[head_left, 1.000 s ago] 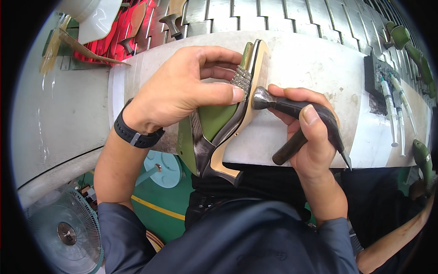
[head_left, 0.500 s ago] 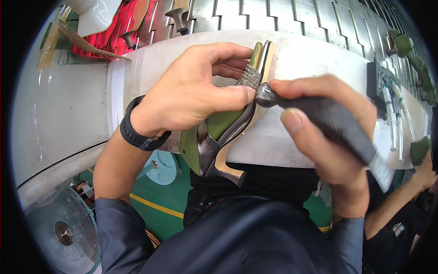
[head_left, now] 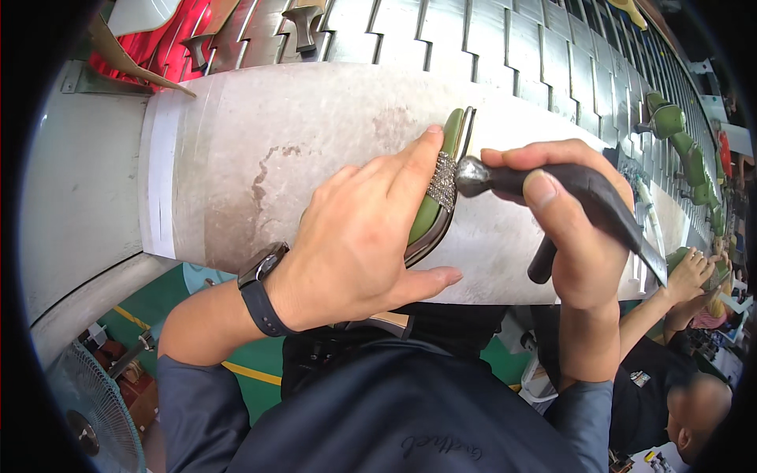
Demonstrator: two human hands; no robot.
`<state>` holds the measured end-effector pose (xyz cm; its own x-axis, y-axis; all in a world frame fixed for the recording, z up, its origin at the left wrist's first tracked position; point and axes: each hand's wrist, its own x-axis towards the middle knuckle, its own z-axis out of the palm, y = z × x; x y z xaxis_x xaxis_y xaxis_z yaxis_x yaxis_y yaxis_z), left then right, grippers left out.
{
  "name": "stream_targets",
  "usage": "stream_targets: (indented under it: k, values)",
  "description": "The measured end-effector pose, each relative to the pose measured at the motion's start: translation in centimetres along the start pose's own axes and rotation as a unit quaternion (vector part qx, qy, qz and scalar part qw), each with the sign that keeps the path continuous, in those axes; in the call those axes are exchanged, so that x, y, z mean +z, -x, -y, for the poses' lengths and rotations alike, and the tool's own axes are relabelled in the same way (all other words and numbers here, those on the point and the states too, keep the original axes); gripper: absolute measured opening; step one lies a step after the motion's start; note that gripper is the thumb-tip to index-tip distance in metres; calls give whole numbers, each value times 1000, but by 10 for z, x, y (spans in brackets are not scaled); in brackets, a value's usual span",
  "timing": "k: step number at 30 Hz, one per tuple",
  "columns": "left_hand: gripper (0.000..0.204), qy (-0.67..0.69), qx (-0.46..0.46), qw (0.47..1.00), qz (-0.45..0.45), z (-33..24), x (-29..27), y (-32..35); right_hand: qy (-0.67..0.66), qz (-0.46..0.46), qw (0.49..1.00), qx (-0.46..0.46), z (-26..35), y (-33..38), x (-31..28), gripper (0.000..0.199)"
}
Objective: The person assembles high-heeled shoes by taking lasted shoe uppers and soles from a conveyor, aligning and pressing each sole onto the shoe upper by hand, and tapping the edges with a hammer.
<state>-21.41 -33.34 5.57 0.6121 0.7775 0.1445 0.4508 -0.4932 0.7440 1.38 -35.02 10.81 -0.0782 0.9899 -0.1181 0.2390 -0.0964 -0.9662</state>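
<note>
A green high-heeled shoe (head_left: 426, 221) lies on its side on the worktable, with a glittering rhinestone band (head_left: 442, 183) across its front part. My left hand (head_left: 359, 229) holds it down, fingers along the upper and thumb stretched out beside it; the hand covers most of the shoe's rear. Its heel (head_left: 390, 322) shows below my wrist, over the table edge. In my right hand (head_left: 587, 236) is a dark hammer (head_left: 579, 181), gripped around its head. The hammer's rounded metal face is at the band beside the sole edge; whether it touches, I cannot tell.
The pale, stained worktable (head_left: 315, 102) borders a metal slat conveyor (head_left: 441, 39) carrying shoe parts. Syringe-like tubes (head_left: 653, 225) lie to the right, partly behind my right hand. A co-worker's hand (head_left: 686, 272) works farther right. A fan (head_left: 91, 422) stands low at left.
The shoe has turned and lies flatter, with my left hand now spread over it. My right hand has raised the hammer's tail end slightly; its rounded face remains at the band.
</note>
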Motion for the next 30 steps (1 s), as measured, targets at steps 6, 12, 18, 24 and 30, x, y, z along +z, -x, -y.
stream_targets:
  k: [6, 12, 18, 24, 30]
  values:
    - [112, -16, 6, 1000, -13, -1, 1, 2, -110, -73, 991, 10, -9, -45, -1, 24]
    - [108, -10, 15, 1000, -23, 4, 6, 3, -54, 26, 997, -41, -13, -16, -12, 23]
    - [107, -7, 16, 999, -34, 4, 8, 5, 81, 51, 986, -136, -2, 27, 3, 24]
    - [108, -11, 15, 999, -34, 7, 9, 5, 71, -78, 967, -231, -34, 52, 38, 29]
    - [105, -19, 12, 999, -25, 8, 5, 9, -3, -134, 971, -198, -50, 84, 81, 30]
